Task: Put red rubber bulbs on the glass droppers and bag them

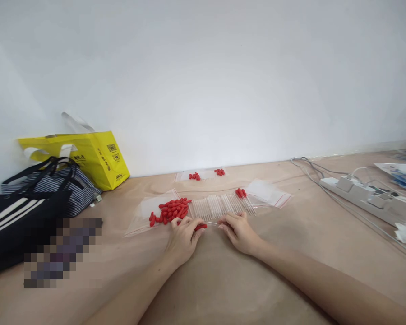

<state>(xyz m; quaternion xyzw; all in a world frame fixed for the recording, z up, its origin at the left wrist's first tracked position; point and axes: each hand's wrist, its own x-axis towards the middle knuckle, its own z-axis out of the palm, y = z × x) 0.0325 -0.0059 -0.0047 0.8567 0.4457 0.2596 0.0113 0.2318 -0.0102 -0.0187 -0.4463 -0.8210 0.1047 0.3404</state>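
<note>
My left hand (184,237) is closed around a red rubber dropper bulb (200,227), whose end shows between thumb and fingers. Just to its right, my right hand (238,231) pinches a thin clear dropper tube (212,223), which lies level and points at the bulb. Whether tube and bulb touch, I cannot tell. Beyond my hands lies a row of clear tubes (211,206) side by side. At its left end is a pile of loose red bulbs (174,209). A few droppers with red bulbs fitted (241,193) rest at its right end.
Clear zip bags lie to the left (138,223) and right (269,194) of the row. Farther back is a bag with more red-bulbed droppers (206,174). Bags, one yellow (111,158), stand left. A power strip (365,198) and its cables are on the right.
</note>
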